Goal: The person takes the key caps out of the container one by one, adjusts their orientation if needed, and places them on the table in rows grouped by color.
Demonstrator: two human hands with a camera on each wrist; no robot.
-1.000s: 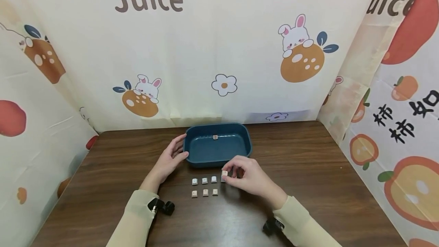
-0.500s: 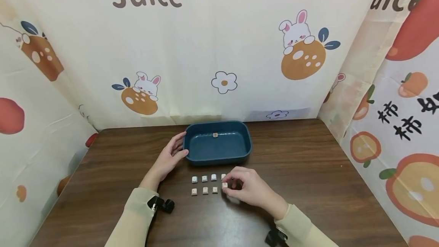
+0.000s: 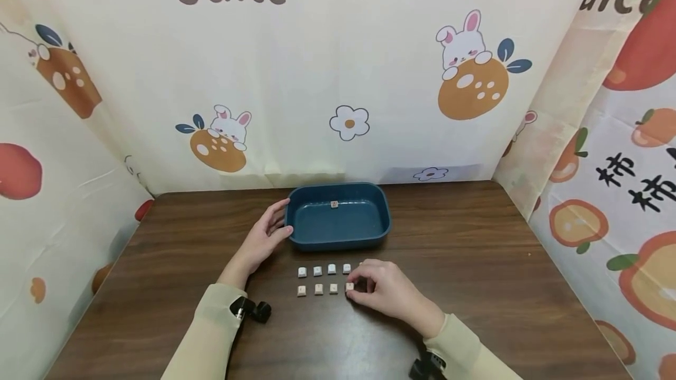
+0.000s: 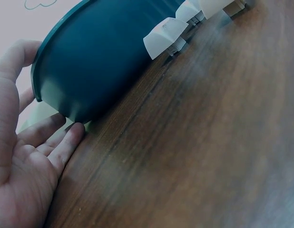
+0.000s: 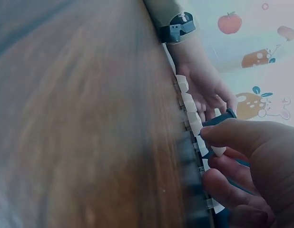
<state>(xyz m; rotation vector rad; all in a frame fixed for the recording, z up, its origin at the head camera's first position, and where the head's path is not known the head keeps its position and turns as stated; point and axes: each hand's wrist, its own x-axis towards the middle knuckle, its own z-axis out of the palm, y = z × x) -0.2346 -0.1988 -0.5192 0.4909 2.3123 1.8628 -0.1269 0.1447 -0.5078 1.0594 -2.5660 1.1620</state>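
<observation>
In the head view my left hand (image 3: 262, 240) rests against the left end of a dark blue tray (image 3: 338, 246), its fingers extended and thumb at the front corner. The left wrist view shows those fingertips at the tray's outer wall (image 4: 99, 57). My right hand (image 3: 388, 289) pinches a pale keycap (image 3: 350, 287) between thumb and finger, down at the right end of the front row. To its left stand more keycaps (image 3: 318, 289), and behind them runs a back row of white keycaps (image 3: 331, 269). One keycap (image 3: 334, 204) lies inside the tray near its far wall.
The brown wooden table (image 3: 465, 239) extends to both sides and in front of the hands. A printed cloth (image 3: 296, 75) hangs behind it, and another printed cloth (image 3: 581, 221) stands along the right edge. A black wrist camera (image 3: 253, 309) sits at the left sleeve.
My right hand has brought the pinched keycap from over the back row's right end toward me, down to the right end of the front row. The left hand stays at the tray.
</observation>
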